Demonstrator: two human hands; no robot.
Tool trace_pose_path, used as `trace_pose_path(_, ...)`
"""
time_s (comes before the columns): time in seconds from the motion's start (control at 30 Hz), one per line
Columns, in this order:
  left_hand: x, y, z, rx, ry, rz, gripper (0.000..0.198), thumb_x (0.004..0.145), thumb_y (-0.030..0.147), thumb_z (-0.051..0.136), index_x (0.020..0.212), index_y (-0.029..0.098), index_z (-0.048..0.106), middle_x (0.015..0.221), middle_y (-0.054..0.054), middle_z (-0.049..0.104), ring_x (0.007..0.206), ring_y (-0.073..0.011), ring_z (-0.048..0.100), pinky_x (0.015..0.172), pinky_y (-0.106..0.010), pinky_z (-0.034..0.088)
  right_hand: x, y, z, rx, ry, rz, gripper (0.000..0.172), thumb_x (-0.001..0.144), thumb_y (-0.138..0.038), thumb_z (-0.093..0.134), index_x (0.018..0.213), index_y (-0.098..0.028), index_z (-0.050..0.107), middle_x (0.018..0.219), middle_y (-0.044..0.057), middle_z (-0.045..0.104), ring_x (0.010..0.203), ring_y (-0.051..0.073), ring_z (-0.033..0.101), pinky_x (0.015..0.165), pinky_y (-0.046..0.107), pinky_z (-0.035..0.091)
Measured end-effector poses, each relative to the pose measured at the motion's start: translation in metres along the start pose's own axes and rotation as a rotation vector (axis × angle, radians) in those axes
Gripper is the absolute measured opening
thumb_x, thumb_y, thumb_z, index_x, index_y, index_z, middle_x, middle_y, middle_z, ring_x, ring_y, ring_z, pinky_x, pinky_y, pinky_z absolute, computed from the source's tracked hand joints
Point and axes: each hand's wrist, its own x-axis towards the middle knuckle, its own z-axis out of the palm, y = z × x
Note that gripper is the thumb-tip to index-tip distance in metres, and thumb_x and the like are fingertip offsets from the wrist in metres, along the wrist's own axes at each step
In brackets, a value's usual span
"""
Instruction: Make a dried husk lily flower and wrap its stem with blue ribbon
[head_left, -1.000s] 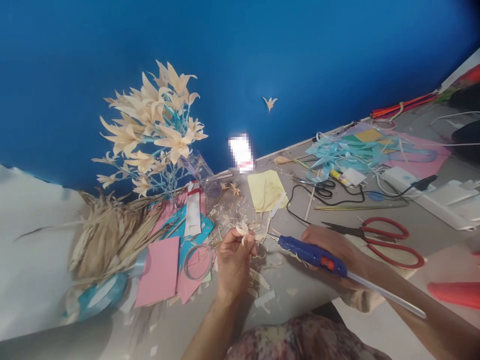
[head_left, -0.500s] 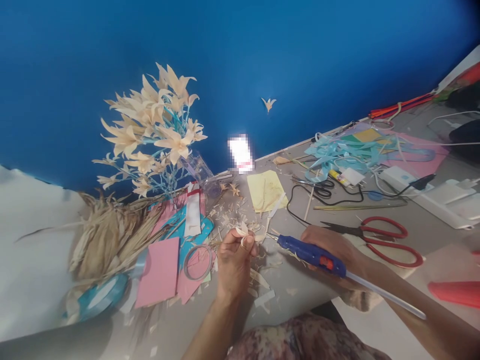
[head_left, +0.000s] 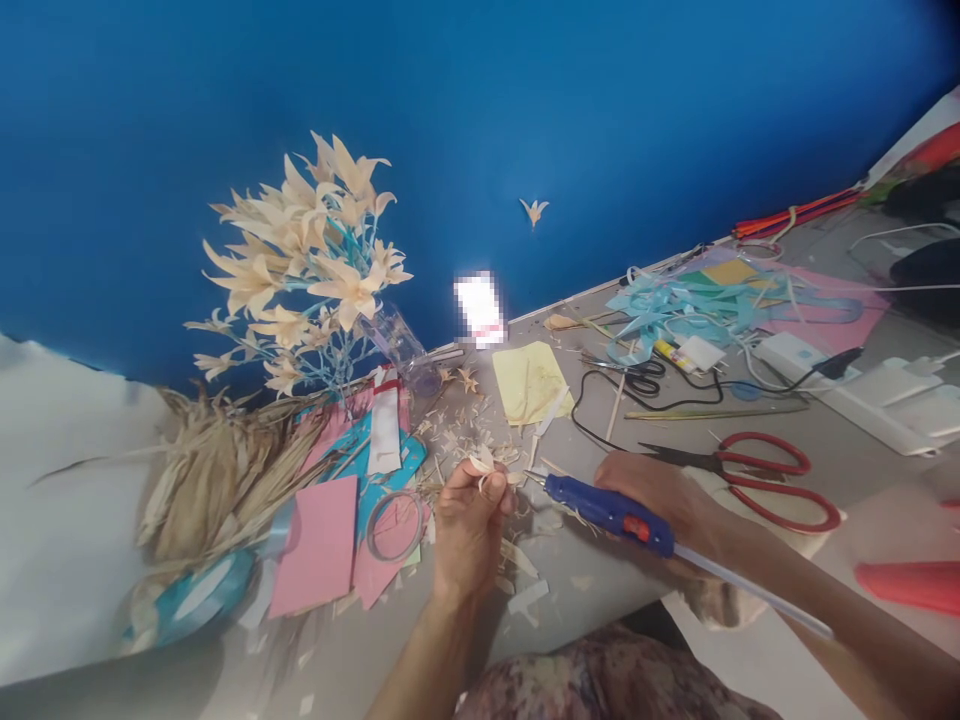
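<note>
Now left hand [head_left: 466,528] pinches a petal [head_left: 484,464]; right hand [head_left: 660,492] grips glue gun [head_left: 609,513].

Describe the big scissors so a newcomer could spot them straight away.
Start at the blue wall and come down to the grey table. Just beyond the right hand, which holds the blue glue gun, lie the scissors. Their large red handles set them apart from the smaller black-handled pair nearer the wall.
</note>
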Motion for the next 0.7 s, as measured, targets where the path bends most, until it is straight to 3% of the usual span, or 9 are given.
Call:
trace_pose_path(0.23, -0.001, 0.0, -0.008, 0.01, -0.001, 0.007, 0.022, 0.074, 0.021, 0.084, 0.078, 0.019, 0.062, 0.079, 0.004, 0.064, 0.055, -0.0058, 0.053, 0.057, -0.022, 0.042, 0.003, 0.017, -0.004, -0.278, -0.068, 0.2, 0.014, 0.093, -0.016, 0.05, 0.103, -0.018, 0.06, 0.1, 0.012, 0.064, 0.092, 0.027, 0.058, 0.081, 0.036, 0.043)
trace_pose_path(0.37, -0.002, 0.0, -0.012, 0.015, 0.003, -0.003, 0.022, 0.077, 0.022, 0.082, 0.078, 0.019, 0.061, 0.078, 0.004, 0.063, 0.055, -0.0057, 0.052, 0.057, -0.022, 0.041, 0.005, 0.05, -0.016, -0.595, -0.078, 0.269, 0.02, 0.089, -0.014, 0.053, 0.106, -0.014, 0.062, 0.104, 0.016, 0.062, 0.097, 0.032, 0.057, 0.084, 0.04, 0.041)
trace_pose_path(0.47, -0.004, 0.002, -0.013, 0.029, 0.025, 0.006, 0.024, 0.076, 0.023, 0.083, 0.076, 0.018, 0.06, 0.077, 0.004, 0.062, 0.055, -0.0054, 0.051, 0.057, -0.021, 0.041, 0.003, 0.076, -0.027, -0.754, 0.007, 0.35, 0.021, 0.088, -0.014, 0.052, 0.106, -0.012, 0.063, 0.106, 0.019, 0.062, 0.101, 0.036, 0.056, 0.084, 0.043, 0.04)
trace_pose_path(0.57, -0.005, 0.003, -0.014, 0.05, 0.049, 0.006, 0.026, 0.075, 0.024, 0.084, 0.075, 0.018, 0.058, 0.075, 0.004, 0.061, 0.055, -0.0053, 0.05, 0.057, -0.021, 0.04, 0.003, 0.083, -0.028, -0.715, 0.055, 0.355, 0.023, 0.09, -0.015, 0.05, 0.109, -0.012, 0.062, 0.11, 0.02, 0.061, 0.103, 0.035, 0.055, 0.086, 0.042, 0.041)
trace_pose_path(0.7, -0.003, 0.001, -0.015, 0.045, 0.059, -0.011, 0.027, 0.075, 0.024, 0.083, 0.077, 0.018, 0.058, 0.073, 0.004, 0.059, 0.055, -0.0061, 0.05, 0.056, -0.021, 0.04, 0.013, 0.07, -0.011, -0.555, -0.076, 0.269, 0.023, 0.091, -0.014, 0.049, 0.109, -0.014, 0.063, 0.108, 0.016, 0.061, 0.1, 0.031, 0.057, 0.086, 0.04, 0.043)
